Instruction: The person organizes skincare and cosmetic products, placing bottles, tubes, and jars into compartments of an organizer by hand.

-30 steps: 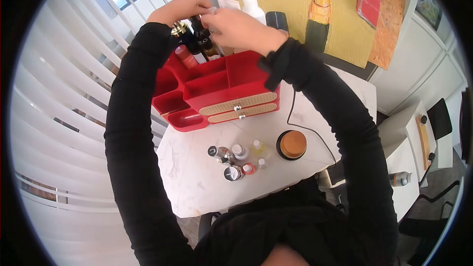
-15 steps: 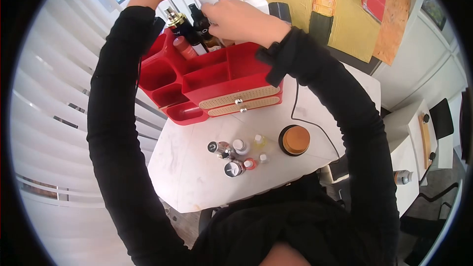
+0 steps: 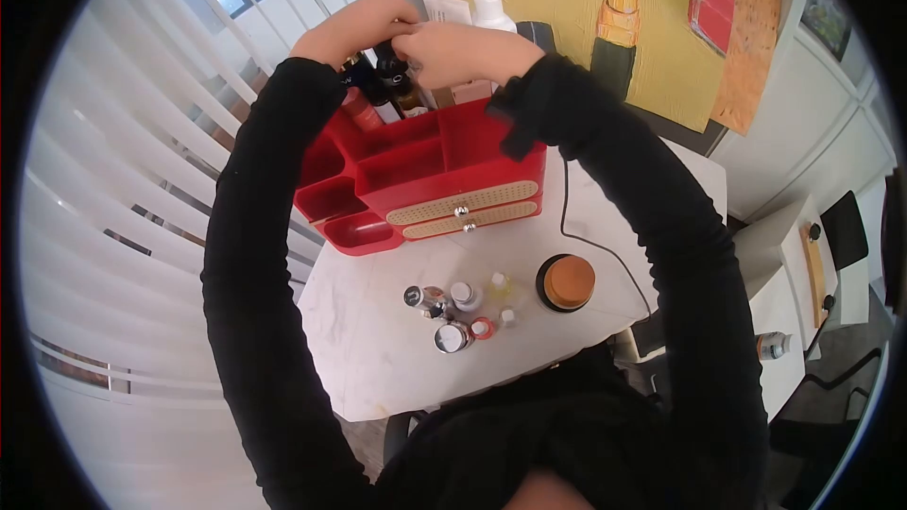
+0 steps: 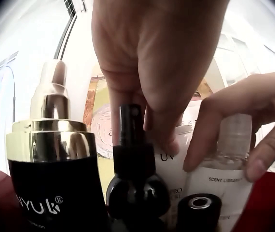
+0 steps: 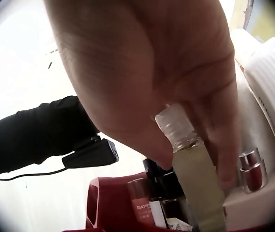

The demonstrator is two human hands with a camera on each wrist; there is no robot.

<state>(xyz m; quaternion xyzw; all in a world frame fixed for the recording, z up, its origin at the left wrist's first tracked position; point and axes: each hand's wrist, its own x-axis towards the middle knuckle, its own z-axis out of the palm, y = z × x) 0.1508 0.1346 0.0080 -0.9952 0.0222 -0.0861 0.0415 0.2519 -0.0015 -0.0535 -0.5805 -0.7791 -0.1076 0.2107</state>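
At the back of the red organizer [image 3: 491, 170], my left hand [image 3: 359, 26] and right hand [image 3: 472, 52] meet over a group of bottles. In the left wrist view my left hand [image 4: 157, 53] reaches down behind a black spray bottle [image 4: 137, 193], its fingertips pinching the top of a white tube marked UV [image 4: 167, 168]. Beside it my right hand [image 4: 268, 106] grips a clear bottle [image 4: 219, 188]. The right wrist view has my right hand [image 5: 161, 63] with thumb and fingers around this bottle [image 5: 198, 183]; its cap is translucent. The tube's lower end is hidden.
Several small bottles [image 3: 463, 297] and a round orange-brown item [image 3: 569, 281] are on the white table [image 3: 354, 359]. A black cable [image 3: 605, 246] runs along the right. A gold-collared black bottle [image 4: 55, 193] and a lipstick painting [image 3: 619, 0] are near the hands.
Half a second ago my left hand held the white tube up, away from my right hand. It has since come down and right, beside my right hand, and the tube is lower among the bottles.
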